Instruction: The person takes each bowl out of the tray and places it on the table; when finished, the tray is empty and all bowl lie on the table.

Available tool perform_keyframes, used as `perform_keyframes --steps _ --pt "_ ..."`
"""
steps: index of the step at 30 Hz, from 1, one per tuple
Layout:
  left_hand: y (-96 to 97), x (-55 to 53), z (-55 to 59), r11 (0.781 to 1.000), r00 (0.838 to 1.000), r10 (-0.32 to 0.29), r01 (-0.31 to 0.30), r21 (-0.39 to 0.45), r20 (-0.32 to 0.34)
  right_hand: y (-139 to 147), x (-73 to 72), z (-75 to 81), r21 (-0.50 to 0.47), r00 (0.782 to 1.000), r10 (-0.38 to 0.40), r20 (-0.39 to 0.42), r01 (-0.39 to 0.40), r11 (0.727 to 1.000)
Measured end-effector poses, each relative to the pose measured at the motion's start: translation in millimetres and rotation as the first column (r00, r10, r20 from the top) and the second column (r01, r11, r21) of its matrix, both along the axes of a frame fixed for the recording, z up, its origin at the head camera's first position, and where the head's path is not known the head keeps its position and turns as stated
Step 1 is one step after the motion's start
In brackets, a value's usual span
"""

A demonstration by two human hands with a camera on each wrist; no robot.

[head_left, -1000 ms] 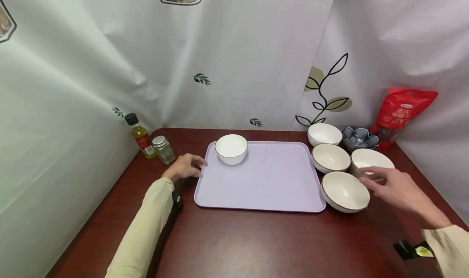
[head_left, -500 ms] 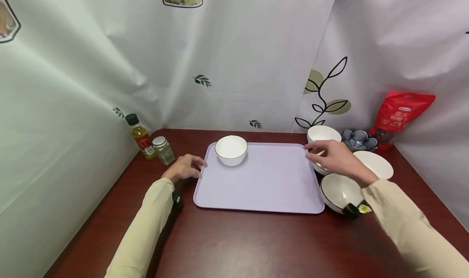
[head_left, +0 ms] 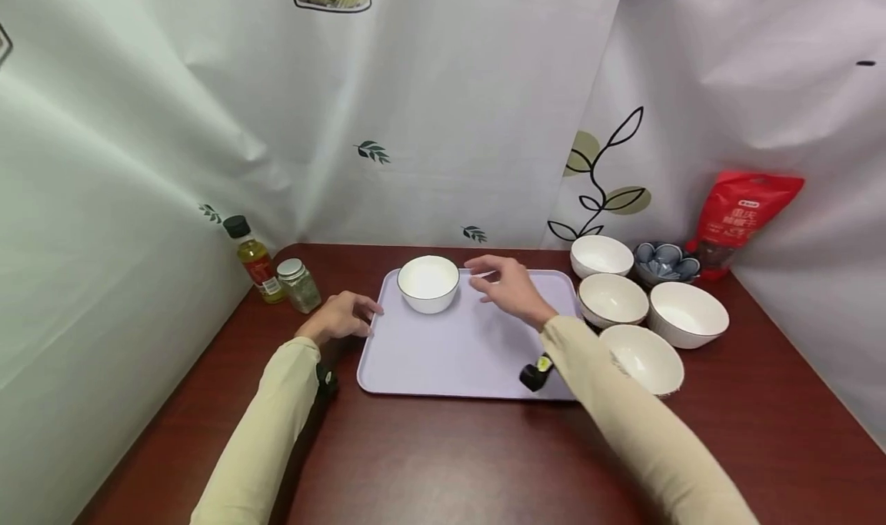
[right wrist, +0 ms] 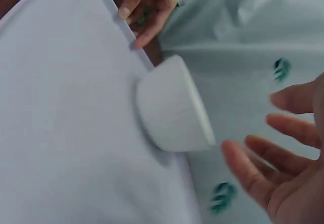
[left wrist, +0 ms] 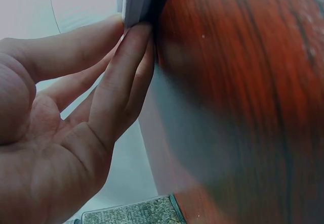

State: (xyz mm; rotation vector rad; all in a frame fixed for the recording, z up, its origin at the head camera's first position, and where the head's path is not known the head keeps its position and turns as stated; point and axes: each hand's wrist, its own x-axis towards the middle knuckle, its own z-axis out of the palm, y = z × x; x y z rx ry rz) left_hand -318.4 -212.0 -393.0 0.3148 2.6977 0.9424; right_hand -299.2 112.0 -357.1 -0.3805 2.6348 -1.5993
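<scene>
A lavender tray (head_left: 429, 360) lies on the dark red-brown table, with one white dark-rimmed bowl (head_left: 428, 285) near its back left corner. At the tray's left edge, my left hand (head_left: 338, 315) pinches the rim (left wrist: 139, 2) between thumb and fingers, as the left wrist view shows up close. Above the tray, just right of the bowl, is my right hand (head_left: 508, 287), holding nothing. Its fingers are spread and loosely bent, apart from the bowl's side (right wrist: 169, 107) in the right wrist view.
Several white bowls (head_left: 612, 300) cluster at the tray's right, beside a blue petal-shaped dish (head_left: 666, 264) and a red pouch (head_left: 741, 217). An oil bottle (head_left: 258, 265) and a glass spice jar (head_left: 299, 287) stand at left. Printed white sheets (head_left: 443, 110) enclose the table.
My right hand has swept left from the bowls on the right, across the tray, to beside the lone bowl. My left hand stays on the tray's edge. The bowls have not moved.
</scene>
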Motion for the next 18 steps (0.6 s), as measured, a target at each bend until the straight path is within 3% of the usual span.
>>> perform_keyframes --steps 7,12,18 --pt "-4.2 0.7 -0.4 1.0 1.0 -0.015 0.015 0.004 -0.006 -36.9 -26.2 -34.9 -0.222 0.988 -0.14 0.059 0.149 0.964" --pt "-3.8 0.6 -0.7 1.0 1.0 0.005 -0.004 -0.007 0.004 -53.3 -36.4 -49.6 -0.197 0.972 -0.213 0.098 0.229 0.953" --pt "-3.6 -0.5 -0.8 1.0 1.0 0.006 -0.006 -0.004 0.012 -61.1 -43.3 -58.1 -0.139 0.968 -0.201 0.151 0.222 0.965"
